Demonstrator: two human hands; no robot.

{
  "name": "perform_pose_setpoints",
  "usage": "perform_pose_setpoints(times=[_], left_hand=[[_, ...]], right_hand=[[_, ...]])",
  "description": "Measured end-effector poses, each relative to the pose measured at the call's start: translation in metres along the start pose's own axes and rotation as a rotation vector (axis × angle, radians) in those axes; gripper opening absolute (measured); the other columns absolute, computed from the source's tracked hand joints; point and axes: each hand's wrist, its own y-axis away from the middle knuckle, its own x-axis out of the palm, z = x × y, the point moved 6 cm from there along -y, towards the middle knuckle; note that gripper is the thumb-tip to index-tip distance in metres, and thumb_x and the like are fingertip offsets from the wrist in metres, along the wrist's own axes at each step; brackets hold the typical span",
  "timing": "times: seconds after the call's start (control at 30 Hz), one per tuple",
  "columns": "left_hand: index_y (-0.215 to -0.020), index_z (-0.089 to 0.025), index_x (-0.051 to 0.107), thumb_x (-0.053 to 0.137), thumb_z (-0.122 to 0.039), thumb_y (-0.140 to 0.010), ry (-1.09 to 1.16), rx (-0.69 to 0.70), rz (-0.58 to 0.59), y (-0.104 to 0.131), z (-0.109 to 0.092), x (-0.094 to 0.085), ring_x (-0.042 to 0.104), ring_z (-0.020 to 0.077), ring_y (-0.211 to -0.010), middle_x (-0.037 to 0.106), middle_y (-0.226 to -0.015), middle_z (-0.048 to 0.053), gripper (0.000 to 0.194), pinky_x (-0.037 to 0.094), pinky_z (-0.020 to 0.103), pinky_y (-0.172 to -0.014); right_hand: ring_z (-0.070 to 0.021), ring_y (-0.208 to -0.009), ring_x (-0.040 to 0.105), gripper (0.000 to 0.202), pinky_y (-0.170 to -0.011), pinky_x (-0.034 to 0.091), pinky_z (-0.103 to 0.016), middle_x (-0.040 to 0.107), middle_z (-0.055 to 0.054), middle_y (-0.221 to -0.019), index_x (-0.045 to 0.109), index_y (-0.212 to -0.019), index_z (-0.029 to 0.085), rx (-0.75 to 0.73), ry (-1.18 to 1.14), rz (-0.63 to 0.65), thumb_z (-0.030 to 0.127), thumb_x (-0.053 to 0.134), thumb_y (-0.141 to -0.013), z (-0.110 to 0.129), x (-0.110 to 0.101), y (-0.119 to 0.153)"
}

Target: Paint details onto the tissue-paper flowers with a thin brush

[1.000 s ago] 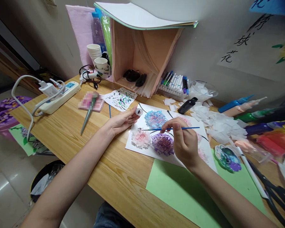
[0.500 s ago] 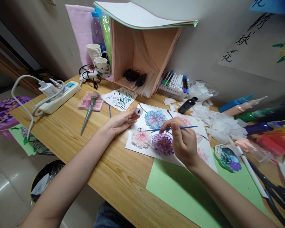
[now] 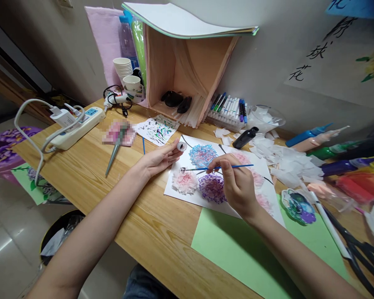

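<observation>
Between its fingertips my left hand (image 3: 162, 160) holds a small white bottle cap (image 3: 182, 146), dark inside, above the edge of the white sheet. My right hand (image 3: 237, 180) pinches a thin blue paintbrush (image 3: 202, 169), its tip pointing left over a pale pink paper flower (image 3: 184, 181) whose upper edge carries black marks. On the same white sheet (image 3: 174, 192) are a blue-pink flower (image 3: 203, 155), a purple flower (image 3: 212, 187) and several pink ones, partly behind my right hand. A black bottle (image 3: 245, 137) lies tilted past the sheet's far edge.
Green paper (image 3: 220, 245) lies under the sheet, bearing a paint-smeared palette (image 3: 298, 207). White paper scraps (image 3: 280, 160), paint bottles (image 3: 311, 137) and black scissors (image 3: 355, 245) are on the right. A power strip (image 3: 77, 126), markers (image 3: 229, 110) and an open box (image 3: 187, 62) stand farther back.
My right hand has shifted slightly left with the paintbrush, and its tip sits a little farther left at the pale flower's black-marked edge. My left hand stays put with the cap.
</observation>
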Motion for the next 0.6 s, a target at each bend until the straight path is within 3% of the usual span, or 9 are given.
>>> perform_pose_setpoints(times=[0.1,0.33,0.4,0.6], left_hand=[[-0.072,-0.017,0.067,0.071,-0.033,-0.074,0.006,0.002,-0.002,0.0,0.0,0.0,0.058,0.0076,-0.074,0.065,-0.077,0.0,0.017,0.034,0.029,-0.098],[-0.071,-0.016,0.065,0.07,-0.029,-0.075,0.005,0.01,-0.01,0.004,-0.001,0.004,0.06,0.0082,-0.073,0.067,-0.075,0.001,0.015,0.039,0.026,-0.091],[-0.071,-0.016,0.065,0.072,-0.03,-0.074,-0.008,0.012,0.007,0.005,0.0,0.006,0.061,0.0085,-0.073,0.067,-0.074,0.001,0.016,0.04,0.025,-0.088],[-0.07,-0.015,0.065,0.071,-0.029,-0.074,-0.068,0.015,0.037,0.009,0.001,0.013,0.06,0.0075,-0.069,0.068,-0.072,0.001,0.016,0.04,0.022,-0.081]], right_hand=[[-0.015,-0.071,0.055,0.034,-0.068,0.043,-0.032,0.059,-0.003,-0.072,0.057,-0.076,0.021,0.0,-0.016,-0.054,0.032,0.032,-0.096,0.0,-0.004,0.0],[-0.0198,-0.072,0.057,0.034,-0.065,0.044,-0.038,0.057,-0.005,-0.071,0.058,-0.077,0.026,-0.098,-0.143,-0.382,0.04,0.033,-0.095,0.018,-0.028,0.001],[-0.0207,-0.074,0.057,0.034,-0.067,0.044,-0.039,0.058,-0.005,-0.073,0.058,-0.078,0.027,-0.116,-0.109,-0.378,0.041,0.032,-0.095,0.022,-0.03,0.0],[-0.0191,-0.079,0.057,0.033,-0.073,0.043,-0.038,0.061,-0.005,-0.077,0.059,-0.082,0.022,-0.151,-0.018,-0.208,0.035,0.031,-0.096,0.027,-0.023,0.0]])
